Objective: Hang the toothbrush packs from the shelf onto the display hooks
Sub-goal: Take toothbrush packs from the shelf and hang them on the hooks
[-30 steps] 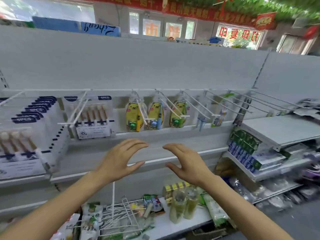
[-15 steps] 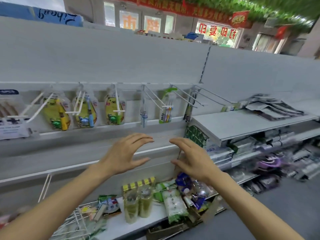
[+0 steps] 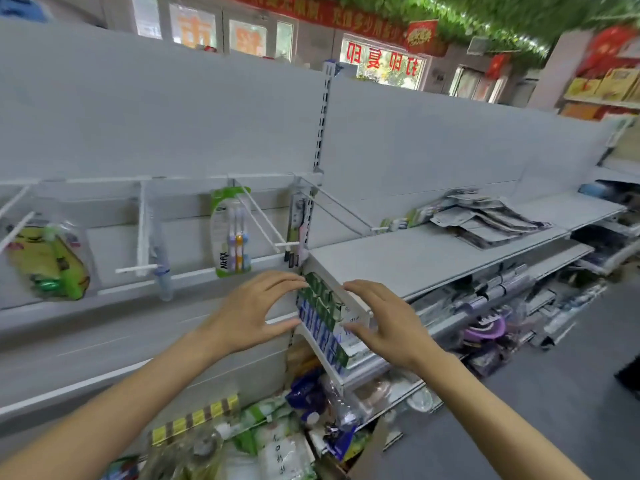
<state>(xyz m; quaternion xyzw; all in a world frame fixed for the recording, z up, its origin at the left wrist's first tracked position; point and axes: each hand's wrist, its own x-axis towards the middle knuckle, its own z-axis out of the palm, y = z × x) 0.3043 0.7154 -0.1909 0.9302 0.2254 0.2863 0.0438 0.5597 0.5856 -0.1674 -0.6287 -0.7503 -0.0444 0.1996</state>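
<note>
Both hands are raised in front of the shelving with nothing in them: the left hand (image 3: 252, 315) has its fingers spread and loosely bent, thumb apart, and the right hand (image 3: 384, 320) mirrors it, so neither is grasping anything. They float just in front of a stack of green and blue boxes (image 3: 322, 317) on a lower shelf without clearly touching it, which reads as hands kept ready while the person turns toward the stock, a judgement only.

Largest in view is the grey back panel (image 3: 156, 109) of the shelving, split by a slotted upright (image 3: 322, 116). Right of the upright runs a long grey shelf (image 3: 415, 258), and on it, well apart from the hands, lies a loose heap of toothbrush packs (image 3: 485, 220), flat and overlapping; these look like the packs to be hung. Left of the upright a rail carries white display hooks (image 3: 263, 223) that stick out toward the aisle, so a pack can slide on by its top hole. One green toothbrush pack (image 3: 230, 233) already hangs there, a dark pack (image 3: 298, 230) hangs beside the upright, and a yellow pack (image 3: 48, 261) hangs far left, blurred. Several hooks between them are bare.

Below, the bottom shelf (image 3: 242, 445) holds mixed bottles and bags. The floor (image 3: 554, 393) is dark grey, and windows with red lettering (image 3: 381, 62) show behind the shelving.
</note>
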